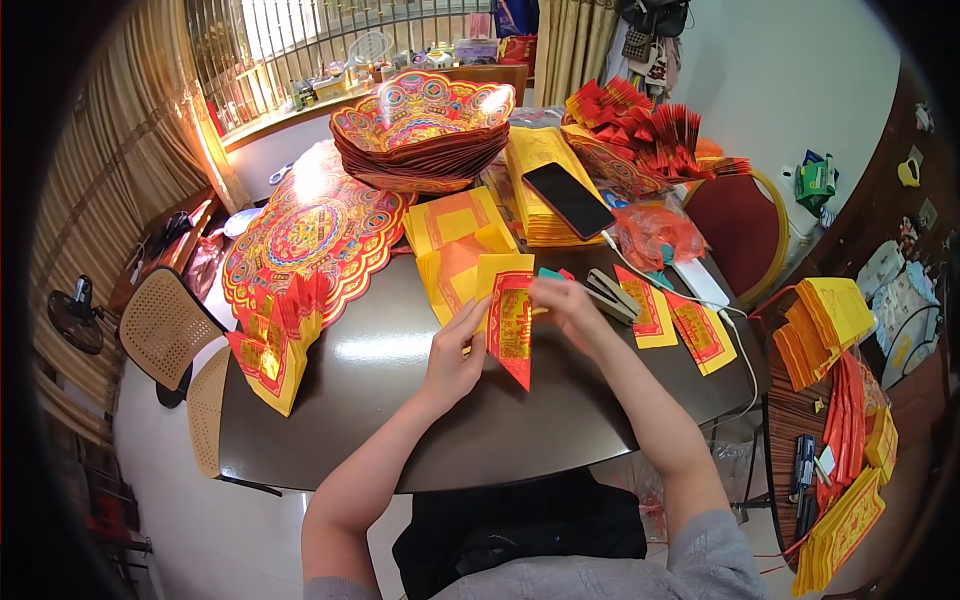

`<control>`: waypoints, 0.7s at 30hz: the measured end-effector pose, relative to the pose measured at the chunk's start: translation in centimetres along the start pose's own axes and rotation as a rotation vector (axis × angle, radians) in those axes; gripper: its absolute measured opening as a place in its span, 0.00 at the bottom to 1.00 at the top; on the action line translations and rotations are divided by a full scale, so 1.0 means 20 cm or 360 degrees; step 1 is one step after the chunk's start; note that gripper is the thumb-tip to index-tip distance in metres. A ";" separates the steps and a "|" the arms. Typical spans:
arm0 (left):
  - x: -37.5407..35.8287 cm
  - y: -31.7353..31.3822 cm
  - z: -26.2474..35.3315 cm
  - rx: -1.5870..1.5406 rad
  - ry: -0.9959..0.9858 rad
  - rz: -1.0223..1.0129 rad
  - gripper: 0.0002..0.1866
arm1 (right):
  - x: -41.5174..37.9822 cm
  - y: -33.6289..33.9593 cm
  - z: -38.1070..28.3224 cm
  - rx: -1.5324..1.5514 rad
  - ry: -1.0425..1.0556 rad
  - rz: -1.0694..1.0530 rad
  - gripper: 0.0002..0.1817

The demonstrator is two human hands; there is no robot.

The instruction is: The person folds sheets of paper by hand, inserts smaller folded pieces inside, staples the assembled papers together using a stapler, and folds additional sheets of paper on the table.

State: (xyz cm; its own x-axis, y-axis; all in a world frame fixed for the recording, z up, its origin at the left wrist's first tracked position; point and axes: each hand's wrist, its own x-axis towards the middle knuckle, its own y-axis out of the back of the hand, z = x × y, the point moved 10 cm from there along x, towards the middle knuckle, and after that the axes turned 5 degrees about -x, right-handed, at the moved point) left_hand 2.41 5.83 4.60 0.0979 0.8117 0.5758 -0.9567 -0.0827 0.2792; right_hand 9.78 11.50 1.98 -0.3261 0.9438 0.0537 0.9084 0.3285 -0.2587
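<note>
A folded yellow and red paper [511, 322], printed in gold, hangs with its point down between my two hands. My left hand [458, 352] grips its left edge. At its upper right edge, the fingers of my right hand [568, 308] are pinched together. Just right of that hand lies a stapler [612, 297]. Behind the held paper is a stack of yellow papers [455, 225]. Two more folded papers [652, 312] lie to the right, and a bundle of folded papers [280, 345] stands at the left of the table.
Stacked patterned trays [425, 125] and a flat round patterned sheet [310, 230] are at the back left of the dark table [400, 440]. A phone [570, 200] rests on yellow papers. A white cable [745, 345] runs over the right edge. Chairs stand both sides.
</note>
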 end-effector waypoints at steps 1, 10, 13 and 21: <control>0.00 0.01 0.01 0.0037 -0.0026 0.0014 0.18 | -0.01 -0.04 0.02 -0.0196 -0.0026 -0.0081 0.09; 0.01 0.04 -0.01 0.0046 -0.0013 0.0108 0.18 | -0.03 -0.13 0.13 -0.0819 -0.0131 -0.0456 0.12; 0.01 0.07 0.00 0.0117 -0.0034 0.0156 0.18 | -0.04 -0.16 0.15 -0.0927 -0.0149 -0.0561 0.13; 0.03 0.09 -0.03 0.0047 -0.0026 0.0223 0.18 | -0.05 -0.19 0.15 -0.1069 -0.0115 -0.0694 0.13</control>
State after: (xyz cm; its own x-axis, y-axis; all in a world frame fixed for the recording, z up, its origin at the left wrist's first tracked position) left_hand 0.59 6.48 5.08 -0.0312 0.7815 0.6231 -0.9529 -0.2115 0.2175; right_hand 5.95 9.13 -0.09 -0.6833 0.7283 -0.0521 0.6511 0.6401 0.4078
